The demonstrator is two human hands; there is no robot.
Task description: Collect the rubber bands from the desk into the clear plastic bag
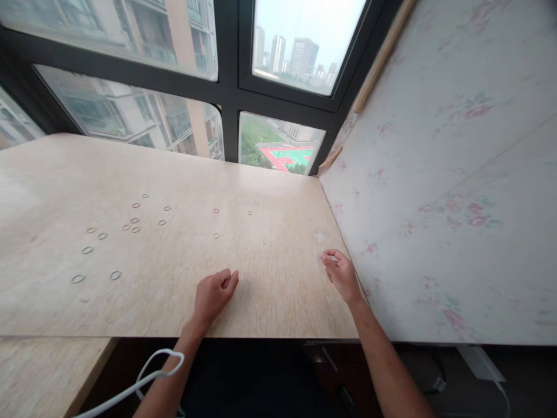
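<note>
My left hand [214, 295] rests on the pale stone-look countertop [270, 290], its fingers curled and closed. Anything inside that fist is hidden. My right hand [342, 275] is near the wall, with thumb and fingertips pinched together. Something faint and see-through seems to be at its fingertips, too unclear to name. Just beyond lies a whitish, clear patch [321, 237] on the surface. Thin coloured rings like rubber bands are scattered to the left. Nearest my left hand are a greenish band [213, 236], a red band [213, 211] and a yellowish band [248, 213].
Several more bands, among them a green one [72, 280], lie spread over the left side. A flower-patterned wall [435, 174] borders the right. Dark window frames [230, 98] close off the back. A white cable [126, 392] loops by my left forearm below the counter's front edge.
</note>
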